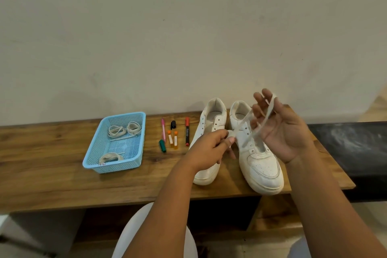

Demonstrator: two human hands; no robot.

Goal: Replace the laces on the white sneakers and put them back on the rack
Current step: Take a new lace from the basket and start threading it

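Two white sneakers stand side by side on the wooden table (52,169), toes toward me: the left sneaker (206,174) and the right sneaker (261,165), both with bare eyelets. A white lace (247,120) stretches between my hands above them. My right hand (280,130) is raised palm-up with the lace looped around its fingers. My left hand (211,148) pinches the lace's other end over the left sneaker. A blue basket (92,159) at the left holds three coiled lace bundles (117,132).
Between basket and sneakers lie a pink pen (163,130), a red-capped marker (187,132), a green cap (162,146), a black cap (173,124) and two small orange tubes (173,140). The wall rises just behind. A dark ledge (356,144) adjoins the table's right end.
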